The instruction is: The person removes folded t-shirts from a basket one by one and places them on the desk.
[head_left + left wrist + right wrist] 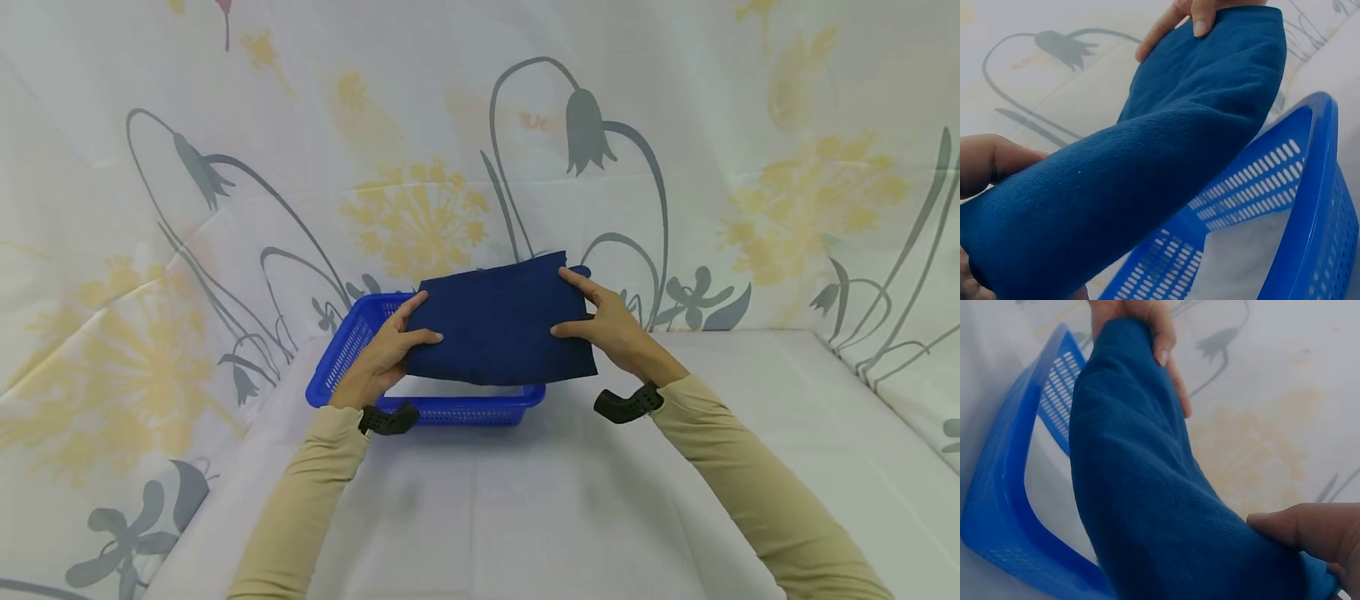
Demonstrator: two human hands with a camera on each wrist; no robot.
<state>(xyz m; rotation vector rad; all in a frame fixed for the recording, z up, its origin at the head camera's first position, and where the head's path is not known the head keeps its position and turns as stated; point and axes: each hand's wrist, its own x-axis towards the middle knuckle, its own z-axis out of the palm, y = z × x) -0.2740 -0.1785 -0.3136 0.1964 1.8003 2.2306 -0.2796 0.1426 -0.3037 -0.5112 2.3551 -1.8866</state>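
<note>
A folded dark blue cloth (498,325) is stretched between both hands, above a blue plastic basket (450,410). My left hand (384,354) pinches its left end, thumb on the near face and other fingers at or behind the edge. At the opposite end my right hand (609,327) grips it the same way, the thumb pressing on the front. In the left wrist view the cloth (1104,187) sags and curves between the hands. The right wrist view shows its soft, towel-like surface (1141,475). Part of the basket's inside is hidden behind the cloth.
Inside the basket a white surface (1241,256) shows; what it is I cannot tell. The basket stands on a white-covered table (525,508). Behind rises a pale curtain-like backdrop (450,108) printed with grey and yellow flowers. Dark bands (630,403) are worn on both wrists.
</note>
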